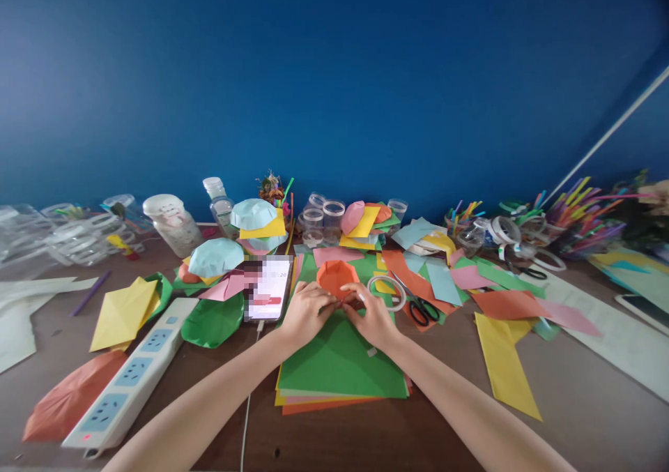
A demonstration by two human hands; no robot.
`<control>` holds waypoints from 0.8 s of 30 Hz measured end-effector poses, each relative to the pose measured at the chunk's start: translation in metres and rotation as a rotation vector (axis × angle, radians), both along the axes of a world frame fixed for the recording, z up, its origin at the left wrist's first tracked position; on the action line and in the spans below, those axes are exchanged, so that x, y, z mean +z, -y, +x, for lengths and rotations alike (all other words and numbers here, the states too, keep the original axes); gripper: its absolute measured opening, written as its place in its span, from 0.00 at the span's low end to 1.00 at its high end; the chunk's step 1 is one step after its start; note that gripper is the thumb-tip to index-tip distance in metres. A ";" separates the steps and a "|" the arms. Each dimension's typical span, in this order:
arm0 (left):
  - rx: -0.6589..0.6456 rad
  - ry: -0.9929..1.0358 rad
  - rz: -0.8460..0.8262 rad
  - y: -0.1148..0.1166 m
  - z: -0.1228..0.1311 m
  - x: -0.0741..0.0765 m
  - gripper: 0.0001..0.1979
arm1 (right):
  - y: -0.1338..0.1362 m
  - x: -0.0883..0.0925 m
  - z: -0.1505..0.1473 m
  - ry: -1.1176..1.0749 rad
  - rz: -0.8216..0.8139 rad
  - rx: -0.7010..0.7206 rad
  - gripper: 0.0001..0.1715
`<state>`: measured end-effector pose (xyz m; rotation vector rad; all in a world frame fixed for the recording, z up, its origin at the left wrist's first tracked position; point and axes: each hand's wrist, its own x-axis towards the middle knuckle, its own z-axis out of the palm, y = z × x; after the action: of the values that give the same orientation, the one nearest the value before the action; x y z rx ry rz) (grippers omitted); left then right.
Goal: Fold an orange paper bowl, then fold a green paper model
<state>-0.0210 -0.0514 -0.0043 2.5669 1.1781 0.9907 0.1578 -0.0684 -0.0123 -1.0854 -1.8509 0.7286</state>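
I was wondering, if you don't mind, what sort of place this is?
It looks like a papercraft worktable, judging by the stack of coloured sheets, the black-handled scissors and the orange paper piece.

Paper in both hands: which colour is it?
The paper is orange; best seen in the head view.

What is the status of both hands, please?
Left hand, right hand: both pinching orange roundish folded-paper piece. Piece over green paper sheet. White ring-shaped roll beside right hand.
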 end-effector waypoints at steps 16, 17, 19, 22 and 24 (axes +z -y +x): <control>0.121 0.091 -0.195 0.001 0.002 0.008 0.06 | 0.002 0.004 0.002 0.166 0.074 0.023 0.21; 0.120 0.092 -0.199 0.002 0.002 0.008 0.06 | 0.002 0.004 0.001 0.170 0.076 0.027 0.21; 0.116 0.094 -0.203 0.002 0.002 0.008 0.06 | 0.003 0.005 0.001 0.169 0.075 0.035 0.21; 0.122 0.110 -0.205 0.001 0.002 0.007 0.07 | 0.003 0.006 0.001 0.133 0.055 0.035 0.21; 0.128 0.123 -0.205 0.001 0.003 0.005 0.07 | 0.002 0.006 0.001 0.102 0.035 0.036 0.20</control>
<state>-0.0183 -0.0524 0.0011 2.2652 1.3474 0.9808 0.1590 -0.0708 -0.0064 -1.0868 -1.9662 0.6696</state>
